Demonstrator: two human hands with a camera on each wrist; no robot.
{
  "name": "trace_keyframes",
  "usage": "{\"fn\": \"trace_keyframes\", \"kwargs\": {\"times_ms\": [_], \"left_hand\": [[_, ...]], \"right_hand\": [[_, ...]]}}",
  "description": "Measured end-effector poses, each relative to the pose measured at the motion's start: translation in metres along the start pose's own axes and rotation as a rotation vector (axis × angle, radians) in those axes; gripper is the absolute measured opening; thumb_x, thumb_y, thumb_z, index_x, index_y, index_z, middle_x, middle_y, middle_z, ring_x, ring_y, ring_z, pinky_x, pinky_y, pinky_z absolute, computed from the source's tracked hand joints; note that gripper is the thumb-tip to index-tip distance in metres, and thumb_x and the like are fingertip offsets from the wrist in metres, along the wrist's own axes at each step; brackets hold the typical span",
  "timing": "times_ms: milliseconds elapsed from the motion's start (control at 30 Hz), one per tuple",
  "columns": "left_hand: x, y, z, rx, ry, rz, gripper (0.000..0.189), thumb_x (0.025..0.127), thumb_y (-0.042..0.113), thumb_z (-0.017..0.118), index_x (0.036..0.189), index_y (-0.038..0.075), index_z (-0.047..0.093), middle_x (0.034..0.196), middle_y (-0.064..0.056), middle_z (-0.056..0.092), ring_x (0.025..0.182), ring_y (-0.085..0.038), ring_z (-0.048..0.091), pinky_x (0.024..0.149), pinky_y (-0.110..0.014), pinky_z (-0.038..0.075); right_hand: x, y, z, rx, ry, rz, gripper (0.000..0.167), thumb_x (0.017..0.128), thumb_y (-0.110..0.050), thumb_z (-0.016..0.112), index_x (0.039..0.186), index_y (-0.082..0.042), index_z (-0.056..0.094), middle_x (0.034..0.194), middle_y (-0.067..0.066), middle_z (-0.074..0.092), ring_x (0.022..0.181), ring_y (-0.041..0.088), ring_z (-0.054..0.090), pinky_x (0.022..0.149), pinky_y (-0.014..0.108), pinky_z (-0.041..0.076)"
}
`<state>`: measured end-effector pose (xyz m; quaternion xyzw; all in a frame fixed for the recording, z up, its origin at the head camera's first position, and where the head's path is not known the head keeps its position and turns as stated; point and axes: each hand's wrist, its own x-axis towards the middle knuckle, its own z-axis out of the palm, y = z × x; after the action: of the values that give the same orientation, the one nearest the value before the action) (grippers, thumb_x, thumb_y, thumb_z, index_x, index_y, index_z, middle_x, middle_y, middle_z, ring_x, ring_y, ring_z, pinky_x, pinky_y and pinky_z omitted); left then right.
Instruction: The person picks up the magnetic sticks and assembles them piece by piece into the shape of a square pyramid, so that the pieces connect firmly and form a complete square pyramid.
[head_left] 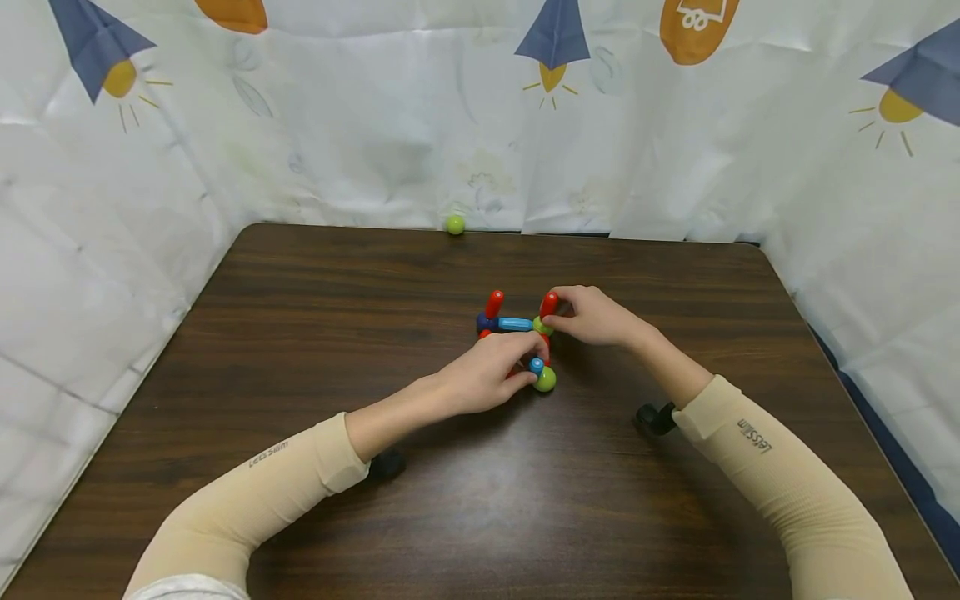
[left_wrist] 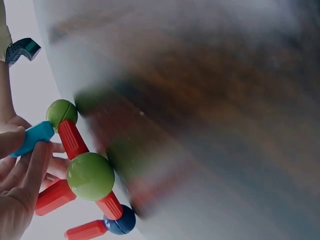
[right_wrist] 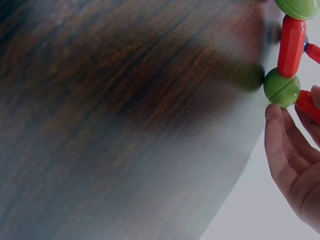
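A frame of magnetic rods and balls stands on the table. My left hand [head_left: 491, 373] pinches a short blue rod [left_wrist: 37, 136] between thumb and fingertips, its end against the near green ball [head_left: 545, 380]. My right hand [head_left: 592, 315] holds an upright red rod [head_left: 550, 303] on the far right green ball [right_wrist: 282, 88], with a fingertip at that ball. A light-blue rod [head_left: 516, 323] links this corner to a dark blue ball [head_left: 483, 323], which carries another upright red rod [head_left: 494, 303]. My left fingers hide part of the frame's near side.
A loose green ball [head_left: 455, 224] rests at the table's far edge, by the patterned white curtain [head_left: 420, 150]. The dark wood table [head_left: 337, 292] extends around the frame. Black wrist devices [head_left: 656, 418] sit beneath both forearms.
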<state>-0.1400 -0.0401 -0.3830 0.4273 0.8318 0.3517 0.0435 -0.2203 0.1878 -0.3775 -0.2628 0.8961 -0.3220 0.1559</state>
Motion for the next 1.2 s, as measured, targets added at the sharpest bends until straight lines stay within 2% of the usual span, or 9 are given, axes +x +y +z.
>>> {"fn": "trace_keyframes", "kwargs": {"times_ms": [433, 733, 867, 1033, 1200], "left_hand": [[0.0, -0.002, -0.001, 0.054, 0.014, -0.008, 0.026, 0.095, 0.002, 0.073, 0.117, 0.005, 0.06, 0.108, 0.0, 0.064, 0.104, -0.012, 0.062, 0.091, -0.025, 0.05], [0.002, -0.001, 0.001, 0.068, 0.054, 0.026, 0.025, 0.096, 0.002, 0.071, 0.117, 0.003, 0.058, 0.107, -0.004, 0.065, 0.098, -0.018, 0.063, 0.088, -0.025, 0.051], [0.004, 0.0, 0.002, 0.077, 0.063, 0.028, 0.025, 0.097, 0.002, 0.071, 0.118, 0.004, 0.058, 0.108, -0.004, 0.066, 0.097, -0.016, 0.062, 0.088, -0.023, 0.05], [0.008, 0.001, 0.003, 0.076, 0.06, 0.011, 0.024, 0.096, 0.002, 0.071, 0.117, 0.004, 0.06, 0.109, -0.003, 0.067, 0.097, -0.014, 0.062, 0.089, -0.023, 0.05], [0.012, 0.003, 0.003, 0.082, 0.048, 0.004, 0.022, 0.097, 0.003, 0.071, 0.117, 0.004, 0.062, 0.107, -0.003, 0.068, 0.096, -0.017, 0.063, 0.088, -0.025, 0.05]], "right_hand": [[0.0, -0.001, 0.0, -0.009, 0.001, -0.012, 0.012, 0.102, -0.017, 0.067, 0.108, -0.007, 0.068, 0.099, 0.002, 0.071, 0.086, 0.022, 0.062, 0.076, 0.038, 0.05], [0.0, 0.0, 0.0, -0.002, 0.004, -0.031, 0.011, 0.102, -0.016, 0.067, 0.108, -0.007, 0.067, 0.099, 0.003, 0.071, 0.088, 0.023, 0.064, 0.077, 0.039, 0.051], [0.0, 0.0, 0.0, 0.0, 0.006, -0.034, 0.011, 0.101, -0.016, 0.067, 0.108, -0.007, 0.067, 0.1, 0.003, 0.071, 0.089, 0.023, 0.065, 0.078, 0.04, 0.051], [0.0, 0.0, 0.001, 0.003, 0.001, -0.032, 0.011, 0.102, -0.016, 0.066, 0.107, -0.007, 0.067, 0.101, 0.003, 0.071, 0.091, 0.022, 0.066, 0.081, 0.04, 0.052], [0.001, 0.001, 0.001, 0.006, -0.004, -0.031, 0.009, 0.102, -0.015, 0.065, 0.106, -0.008, 0.068, 0.1, 0.002, 0.072, 0.09, 0.022, 0.066, 0.08, 0.039, 0.052]]}}
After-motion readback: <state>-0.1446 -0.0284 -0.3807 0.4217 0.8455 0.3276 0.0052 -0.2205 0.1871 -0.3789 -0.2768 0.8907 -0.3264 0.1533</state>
